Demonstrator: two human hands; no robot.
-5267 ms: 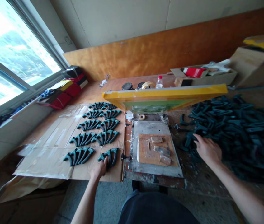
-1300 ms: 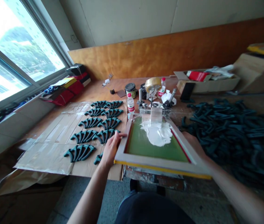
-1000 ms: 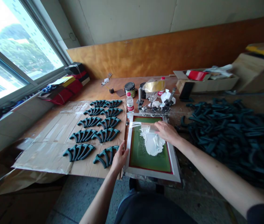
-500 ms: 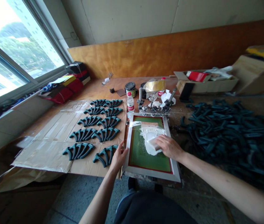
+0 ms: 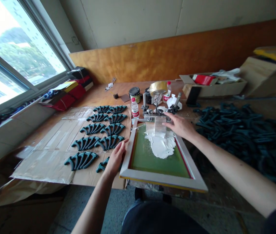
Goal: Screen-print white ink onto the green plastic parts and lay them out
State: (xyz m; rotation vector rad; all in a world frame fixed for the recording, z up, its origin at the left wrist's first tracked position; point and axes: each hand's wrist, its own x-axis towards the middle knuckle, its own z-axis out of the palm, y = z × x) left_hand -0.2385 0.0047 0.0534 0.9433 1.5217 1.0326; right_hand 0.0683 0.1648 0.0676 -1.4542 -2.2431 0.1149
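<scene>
A metal-edged screen frame [image 5: 163,184] with green mesh is tilted, its near edge raised off the table. White paste [image 5: 162,144] lies on the mesh. A pale flat scraper [image 5: 160,126] rests upright at the far end of the mesh, by the metal clamp [image 5: 154,114]. My right hand [image 5: 180,125] is beside the scraper with its fingers apart. At the frame's left edge, my left hand [image 5: 117,157] has its fingers together against the rim; its grip is partly hidden. Dark green curved pieces [image 5: 81,161] lie in rows on cardboard [image 5: 47,162] to the left.
A large heap of dark green pieces [image 5: 238,133] is on the right. Behind the frame stand a bottle [image 5: 134,109], a lidded jar [image 5: 134,93] and a tape roll [image 5: 158,87]. An open carton [image 5: 216,88] sits at the back right.
The near edge of the frame has risen. My right hand has moved away from me to the far end and opened off the scraper. My left hand has shifted slightly left and up.
</scene>
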